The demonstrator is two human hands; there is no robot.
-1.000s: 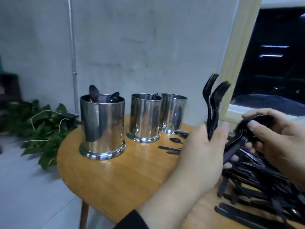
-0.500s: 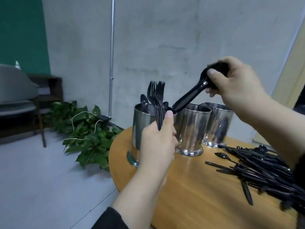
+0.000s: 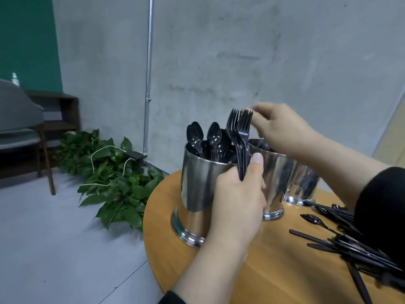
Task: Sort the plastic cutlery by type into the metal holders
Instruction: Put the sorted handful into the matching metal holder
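Three shiny metal holders stand in a row on the round wooden table point(image 3: 274, 270). The left holder point(image 3: 197, 183) is full of black plastic spoons point(image 3: 213, 137). My left hand point(image 3: 238, 200) grips a bunch of black forks point(image 3: 240, 132) upright in front of it. My right hand point(image 3: 282, 128) reaches over the middle holder point(image 3: 276, 170), and its fingertips touch the fork tines. It holds no spoons. The right holder point(image 3: 303, 183) stands behind my right forearm. A pile of black cutlery point(image 3: 355, 249) lies at the table's right.
A leafy green plant point(image 3: 118, 172) with a white cable lies on the grey floor left of the table. A grey chair point(image 3: 19, 128) and dark shelf stand at far left. A concrete wall with a metal pipe point(image 3: 149, 73) is close behind the holders.
My right hand has dropped its bundle of spoons into the left holder and moved onto the fork tines. The left hand still grips the forks. The view has closed in on the holders.
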